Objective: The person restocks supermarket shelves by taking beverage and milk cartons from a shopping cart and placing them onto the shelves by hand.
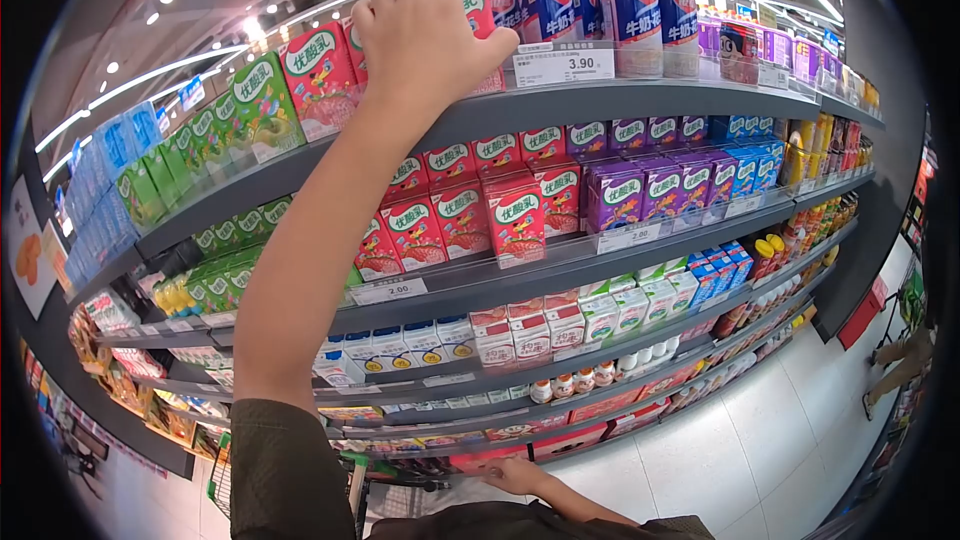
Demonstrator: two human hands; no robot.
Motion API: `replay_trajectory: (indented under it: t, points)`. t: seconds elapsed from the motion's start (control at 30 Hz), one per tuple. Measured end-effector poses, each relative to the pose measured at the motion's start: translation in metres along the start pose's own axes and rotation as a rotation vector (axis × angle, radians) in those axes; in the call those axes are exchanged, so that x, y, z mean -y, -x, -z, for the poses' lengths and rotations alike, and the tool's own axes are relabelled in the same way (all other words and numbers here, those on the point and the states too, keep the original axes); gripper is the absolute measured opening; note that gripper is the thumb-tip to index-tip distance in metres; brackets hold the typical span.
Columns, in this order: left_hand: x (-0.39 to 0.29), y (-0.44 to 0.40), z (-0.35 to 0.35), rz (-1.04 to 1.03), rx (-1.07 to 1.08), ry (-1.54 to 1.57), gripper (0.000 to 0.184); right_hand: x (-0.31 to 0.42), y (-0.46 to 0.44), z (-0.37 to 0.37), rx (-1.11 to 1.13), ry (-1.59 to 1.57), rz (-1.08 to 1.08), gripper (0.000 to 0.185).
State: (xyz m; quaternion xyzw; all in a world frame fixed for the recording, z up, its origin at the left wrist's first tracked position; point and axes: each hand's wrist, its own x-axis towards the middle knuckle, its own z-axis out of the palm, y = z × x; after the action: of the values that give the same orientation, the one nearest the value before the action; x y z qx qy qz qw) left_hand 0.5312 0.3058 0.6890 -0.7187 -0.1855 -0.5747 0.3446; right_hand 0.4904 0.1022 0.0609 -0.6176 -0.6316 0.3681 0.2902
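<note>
My left hand (425, 40) is raised to the top shelf, its back toward me. Its fingers bend over a red drink carton (484, 8) and its thumb lies along the right side; the hand covers most of that carton. A larger red carton (315, 80) stands to the left, and blue cans (632, 25) stand to the right. Beside the thumb is a price tag (563, 64) reading 3.90. Down at the bottom, my right hand (516, 476) is loosely curled near the shopping cart (400, 496); whatever its fingers hold is hidden.
Below, red cartons (517, 222) and purple cartons (615, 202) line the second shelf (470, 285). White cartons (600, 317) and small bottles (563, 383) fill lower shelves. Green cartons (262, 105) are at upper left. A person's legs (895, 360) show on the tiled floor (700, 450) at right.
</note>
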Motion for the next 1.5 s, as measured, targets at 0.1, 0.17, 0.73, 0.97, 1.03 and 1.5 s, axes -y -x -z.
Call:
replay_trajectory:
  t: [0.1, 0.17, 0.73, 0.97, 1.03, 1.5]
  points:
    - [0.002, 0.000, -0.002, -0.030, -0.036, 0.010, 0.062, -0.009, -0.002, -0.008, -0.043, 0.003, 0.043, 0.044]
    - [0.005, 0.002, -0.003, -0.053, -0.027, 0.016, 0.057, -0.009, -0.003, -0.009, -0.035, 0.015, 0.045, 0.045]
    - [0.107, 0.292, 0.144, 0.055, 0.001, 0.454, 0.022, 0.019, -0.004, 0.000, 0.056, -0.040, -0.017, 0.042]
    - [0.152, 0.583, 0.215, 0.919, 0.411, 0.198, 0.005, 0.048, -0.043, -0.012, 0.126, 0.065, 0.113, 0.035]
    - [0.168, 0.664, 0.254, 1.110, 0.423, 0.028, 0.007, 0.056, -0.058, -0.025, 0.219, 0.124, 0.097, 0.032]
    - [0.161, 0.776, 0.384, 1.633, 1.511, -0.155, 0.046, 0.182, -0.154, -0.114, 0.295, -0.075, 0.398, 0.011]
